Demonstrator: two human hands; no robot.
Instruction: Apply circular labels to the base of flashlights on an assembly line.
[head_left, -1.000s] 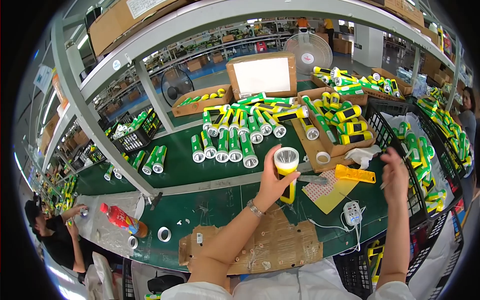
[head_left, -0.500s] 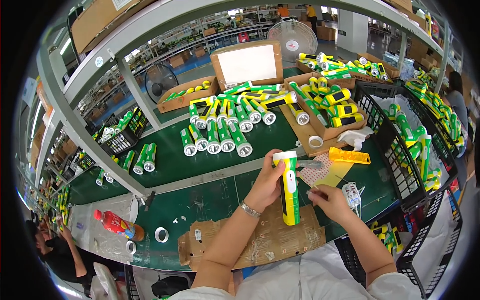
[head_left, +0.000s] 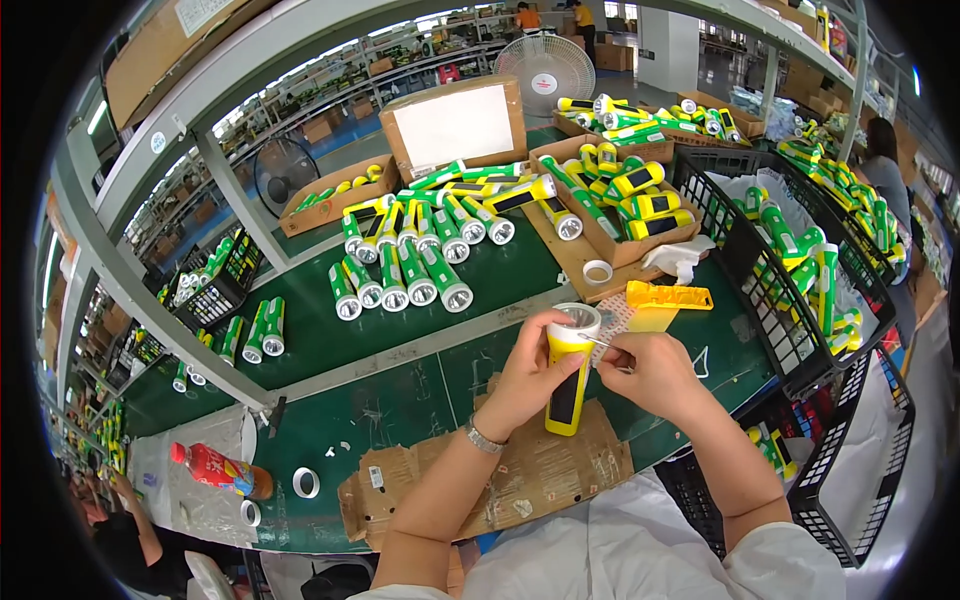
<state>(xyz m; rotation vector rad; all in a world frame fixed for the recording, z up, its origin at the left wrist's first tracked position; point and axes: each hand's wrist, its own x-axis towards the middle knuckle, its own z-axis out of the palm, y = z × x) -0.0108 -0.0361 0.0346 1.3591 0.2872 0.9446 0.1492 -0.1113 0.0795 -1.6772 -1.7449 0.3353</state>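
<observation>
My left hand [head_left: 528, 372] is wrapped around the head of a yellow, green and white flashlight [head_left: 568, 395]. The flashlight stands nearly upright, lens end up, with a dark panel showing along its body. My right hand [head_left: 655, 372] is closed in a pinch beside the flashlight's white rim. From those fingertips a thin, pale grey, stick-like piece [head_left: 596, 342] reaches to the rim; its exact kind is too small to make out. Below the hands lies a flattened cardboard sheet [head_left: 420, 492]. Just behind them a sheet of small reddish labels [head_left: 622, 322] is partly hidden.
Rows of flashlights [head_left: 410, 275] lie across the green bench. A carton of flashlights [head_left: 628, 250], an orange-yellow tray [head_left: 668, 296] and a tape roll [head_left: 597, 272] sit behind. Black crates [head_left: 800, 350] stand at right. A drink bottle [head_left: 222, 472] lies at left.
My left hand has turned the flashlight, so its lens and dark panel now show. My right hand has come in from the right to the rim. The whole view has shifted slightly.
</observation>
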